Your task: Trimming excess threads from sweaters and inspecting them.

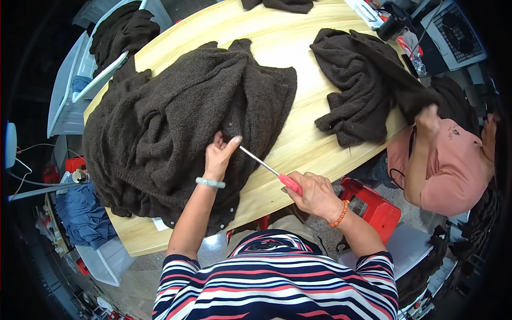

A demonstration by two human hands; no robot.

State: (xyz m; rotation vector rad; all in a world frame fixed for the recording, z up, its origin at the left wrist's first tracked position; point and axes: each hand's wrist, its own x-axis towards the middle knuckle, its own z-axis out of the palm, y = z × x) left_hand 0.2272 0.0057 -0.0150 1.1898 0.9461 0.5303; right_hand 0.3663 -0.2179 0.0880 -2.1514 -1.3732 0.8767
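Observation:
A large dark brown knitted garment lies bunched over the left half of the table. My left hand is closed on its knit near the front edge, with the thumb beside the tip of a metal shaft. That shaft belongs to a red-handled screwdriver, which slants up and left. Wrapped round its handle is my right hand, held above the front edge of the table. The fabric under my left fingertips is partly hidden. Small round buttons show along the garment's lower edge.
Across the pale wooden table, another brown garment is handled by a person in pink. White bins stand at left, one with brown clothes. A fan is at far right. Red stools stand near the table.

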